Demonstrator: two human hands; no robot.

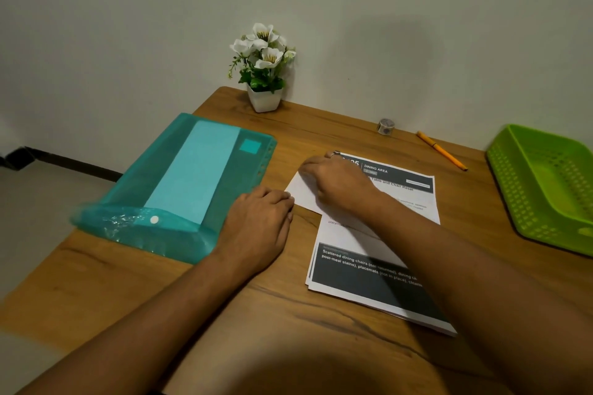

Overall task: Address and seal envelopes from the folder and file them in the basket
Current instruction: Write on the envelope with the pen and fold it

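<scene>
A white envelope [301,193] lies on the wooden table [282,324], partly over a stack of printed sheets [369,285]. My right hand [340,183], with a ring on one finger, rests on top of the envelope, its fingertips pressing near the far left edge. My left hand [260,218] lies on the table with its fingertips touching the envelope's left corner. Most of the envelope is hidden under my right hand. The teal plastic folder [192,176] lies at the left with pale envelopes showing through it. The green basket [500,176] stands at the right edge.
An orange pen [441,151] and a small roll of tape [385,126] lie near the wall behind the sheets. A white pot of artificial flowers [264,99] stands at the back. The folder overhangs the table's left edge.
</scene>
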